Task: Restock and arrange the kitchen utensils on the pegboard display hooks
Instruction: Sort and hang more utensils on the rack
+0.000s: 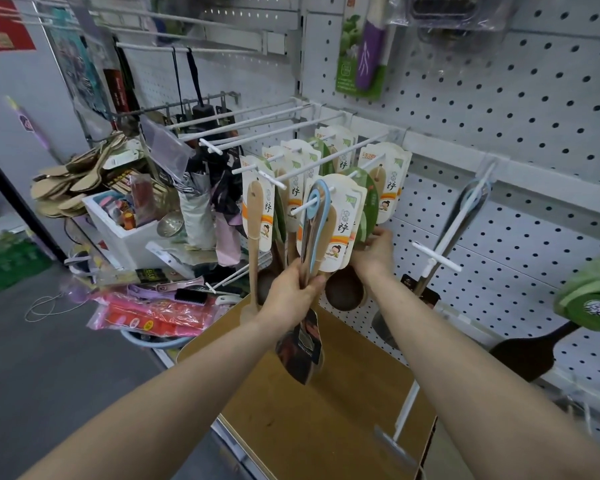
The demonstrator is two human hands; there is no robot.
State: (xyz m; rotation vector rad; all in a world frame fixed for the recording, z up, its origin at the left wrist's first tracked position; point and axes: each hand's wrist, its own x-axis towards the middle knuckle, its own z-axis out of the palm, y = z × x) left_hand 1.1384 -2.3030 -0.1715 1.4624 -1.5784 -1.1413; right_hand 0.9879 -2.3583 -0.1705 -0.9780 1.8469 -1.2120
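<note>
left hand is up at the front of the display, fingers curled tight round a bundle of long utensil handles. the bundle is the blue-looped utensils, and their blue hanging loop is threaded over the front end of 1 white hook. so the task's thing is on the hook, in front of the cards, with its dark packaged head dangling below the fist.

right hand is in at the right edge of the carded wooden spoons, fingertips on the cards. whether it pinches them or only pushes, i cannot tell, since the cards hide part of the fingers. the cards hang in rows on several hooks, crowded together, with brown spoon bowls showing beneath.

all of this juts out from the white pegboard. further right another hook carries more blue-looped pieces up near the board. at the far right edge a dark spatula on a green card is blurred.

up top hangs a purple knife pack. under both forearms sits an open cardboard box. to the left there is a white bin stuffed with small goods, a heap of loose wooden spoons behind it, pink packets in front, and folded umbrellas hanging between the bin and the cards.
</note>
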